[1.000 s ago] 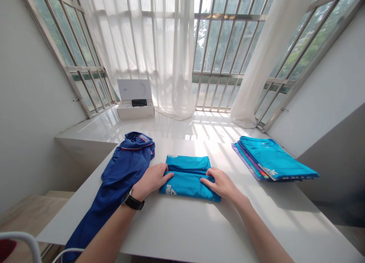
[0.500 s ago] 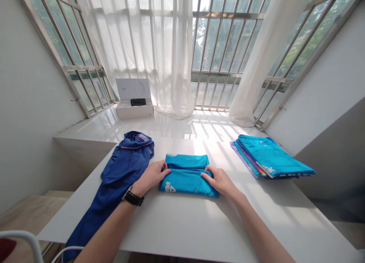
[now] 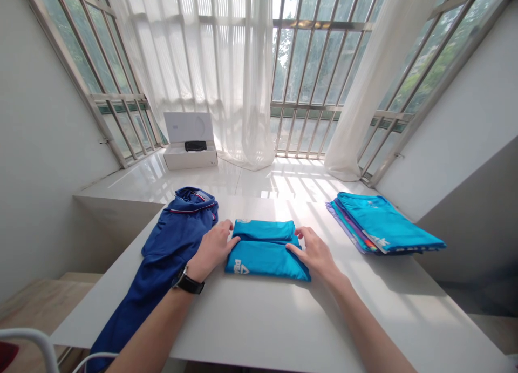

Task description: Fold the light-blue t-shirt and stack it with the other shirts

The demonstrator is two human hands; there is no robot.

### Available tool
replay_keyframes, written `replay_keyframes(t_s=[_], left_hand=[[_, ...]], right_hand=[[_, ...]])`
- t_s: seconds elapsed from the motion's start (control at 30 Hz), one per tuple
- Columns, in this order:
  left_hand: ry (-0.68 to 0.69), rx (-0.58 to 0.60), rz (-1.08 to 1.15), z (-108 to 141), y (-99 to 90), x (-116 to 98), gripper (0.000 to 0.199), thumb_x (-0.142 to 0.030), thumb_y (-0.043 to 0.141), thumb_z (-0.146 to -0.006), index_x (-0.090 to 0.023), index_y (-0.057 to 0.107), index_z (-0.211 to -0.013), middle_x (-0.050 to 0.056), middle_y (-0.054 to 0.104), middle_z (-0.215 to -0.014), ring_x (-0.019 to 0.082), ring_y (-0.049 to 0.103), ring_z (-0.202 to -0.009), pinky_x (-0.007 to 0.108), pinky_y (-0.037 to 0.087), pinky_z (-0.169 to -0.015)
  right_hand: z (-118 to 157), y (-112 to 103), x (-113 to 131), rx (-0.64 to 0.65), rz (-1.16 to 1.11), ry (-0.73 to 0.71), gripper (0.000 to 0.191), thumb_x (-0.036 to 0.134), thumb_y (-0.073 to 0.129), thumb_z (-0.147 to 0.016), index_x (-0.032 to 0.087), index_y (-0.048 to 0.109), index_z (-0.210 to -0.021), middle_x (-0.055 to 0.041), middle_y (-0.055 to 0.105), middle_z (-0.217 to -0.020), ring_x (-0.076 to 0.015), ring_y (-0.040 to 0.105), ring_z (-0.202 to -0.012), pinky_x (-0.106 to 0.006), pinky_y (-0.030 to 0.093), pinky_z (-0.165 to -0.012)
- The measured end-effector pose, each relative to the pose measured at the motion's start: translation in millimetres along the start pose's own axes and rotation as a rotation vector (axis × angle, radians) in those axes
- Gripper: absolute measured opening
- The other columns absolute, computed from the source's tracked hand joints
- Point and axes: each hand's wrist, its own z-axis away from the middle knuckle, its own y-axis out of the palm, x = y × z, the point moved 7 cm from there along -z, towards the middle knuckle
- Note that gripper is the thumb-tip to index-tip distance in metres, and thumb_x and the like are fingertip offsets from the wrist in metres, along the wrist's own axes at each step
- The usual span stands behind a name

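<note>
1. L hand [image 3: 213,248]: fingers loosely parted from thumb; thumb on L edge of folded turq. cloth [image 3: 265,258].
2. R hand [image 3: 318,253]: also spread, thumb on cloth's R side.
3. Cloth lies approx. mid white table [image 3: 259,321], btwn hands.
4. Navy garment [image 3: 174,234] to its L, trailing to near edge; clothes stack [image 3: 392,222] by R edge.
5. Behind: glossy sill [image 3: 238,183] w/ sun stripes, open white box [image 3: 190,160], black item [image 3: 195,146] in it.
6. Sheer curtain [image 3: 218,81], barred window [image 3: 307,65], pale wall [image 3: 36,141] L.

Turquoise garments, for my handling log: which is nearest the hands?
The folded turquoise garment between left hand and right hand; the other turquoise garment tops the stack at right.
</note>
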Motion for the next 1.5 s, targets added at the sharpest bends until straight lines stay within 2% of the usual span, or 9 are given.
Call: replay_keyframes(t_s=[0.17, 0.3, 0.43, 0.53, 0.67, 0.77, 0.93, 1.17, 1.5], left_hand=[[0.09, -0.064, -0.087, 0.6, 6.1, -15.7, 0.036, -0.028, 0.054, -0.097, -0.021, 0.048, -0.132, 0.011, 0.056, -0.132, 0.025, 0.064, -0.107, 0.032, 0.053, -0.079], [0.083, -0.059, -0.127, -1.5, 14.4, -16.7, 0.034, -0.027, 0.052, -0.098, -0.024, 0.05, -0.132, 0.01, 0.054, -0.137, 0.024, 0.065, -0.105, 0.031, 0.054, -0.078], [0.081, -0.046, -0.166, -2.7, 15.6, -15.6, 0.019, -0.026, 0.051, -0.099, -0.023, 0.06, -0.115, 0.008, 0.062, -0.123, 0.025, 0.063, -0.105, 0.031, 0.052, -0.081], [0.061, -0.02, -0.195, -3.5, 15.8, -13.9, 0.016, -0.024, 0.05, -0.099, -0.022, 0.061, -0.11, 0.008, 0.066, -0.109, 0.025, 0.063, -0.101, 0.031, 0.051, -0.078], [0.047, 0.008, -0.221, -5.1, 18.3, -12.6, 0.016, -0.02, 0.046, -0.1, -0.02, 0.061, -0.108, 0.008, 0.066, -0.105, 0.023, 0.064, -0.095, 0.029, 0.049, -0.072], [0.063, -0.02, -0.227, -5.0, 15.0, -14.0, 0.018, -0.018, 0.044, -0.1, -0.02, 0.062, -0.104, 0.008, 0.067, -0.101, 0.023, 0.064, -0.093, 0.03, 0.048, -0.072], [0.145, -0.103, -0.184, -1.1, -2.8, -20.4, 0.017, -0.018, 0.045, -0.1, -0.02, 0.062, -0.101, 0.007, 0.067, -0.099, 0.024, 0.063, -0.096, 0.032, 0.049, -0.076], [0.24, 0.1, -0.263, -0.4, 4.5, -23.2, 0.017, -0.012, 0.049, -0.095, -0.019, 0.064, -0.091, 0.007, 0.068, -0.096, 0.023, 0.063, -0.092, 0.032, 0.05, -0.077], [0.216, 0.119, -0.25, -1.7, 9.1, -20.4, 0.017, -0.013, 0.048, -0.096, -0.019, 0.064, -0.092, 0.007, 0.068, -0.095, 0.023, 0.065, -0.093, 0.031, 0.049, -0.076]], right_hand=[[-0.4, 13.3, 7.5, -0.04, 0.037, -0.086, 0.032, 0.043, 0.047, -0.096, 0.026, 0.059, -0.119, -0.0082, 0.06, -0.122, -0.0238, 0.066, -0.098, -0.035, 0.052, -0.079], [-3.5, 23.8, 4.0, -0.02, 0.051, -0.09, 0.034, 0.04, 0.046, -0.096, 0.027, 0.061, -0.124, -0.0085, 0.058, -0.13, -0.0241, 0.066, -0.1, -0.036, 0.054, -0.08], [-5.7, 26.5, -2.6, -0.01, 0.026, -0.048, 0.032, 0.038, 0.046, -0.097, 0.028, 0.063, -0.122, -0.0078, 0.062, -0.121, -0.0231, 0.066, -0.099, -0.035, 0.053, -0.084], [-5.8, 27.0, -5.1, -0.006, 0.013, -0.009, 0.031, 0.038, 0.047, -0.097, 0.026, 0.063, -0.121, -0.008, 0.064, -0.112, -0.0231, 0.067, -0.097, -0.033, 0.052, -0.083], [-5.0, 28.6, -1.3, 0.015, 0.009, -0.04, 0.029, 0.037, 0.046, -0.098, 0.026, 0.067, -0.115, -0.0072, 0.065, -0.113, -0.0225, 0.067, -0.097, -0.032, 0.051, -0.081], [-4.3, 28.3, 1.5, 0.024, 0.015, -0.057, 0.029, 0.037, 0.045, -0.099, 0.027, 0.069, -0.11, -0.006, 0.065, -0.113, -0.022, 0.067, -0.096, -0.031, 0.051, -0.08], [-3.5, 24.8, 5.2, 0.017, 0.03, -0.048, 0.025, 0.035, 0.046, -0.099, 0.026, 0.069, -0.103, -0.0045, 0.066, -0.108, -0.0208, 0.067, -0.092, -0.03, 0.049, -0.077], [-2.0, 16.6, 11.2, -0.007, 0.095, -0.071, 0.023, 0.033, 0.047, -0.097, 0.026, 0.068, -0.1, -0.0034, 0.066, -0.103, -0.0192, 0.067, -0.086, -0.027, 0.049, -0.073], [2.4, 4.4, 14.5, -0.02, 0.119, -0.135, 0.024, 0.033, 0.045, -0.096, 0.026, 0.068, -0.095, -0.0031, 0.067, -0.101, -0.02, 0.065, -0.086, -0.028, 0.046, -0.071]])
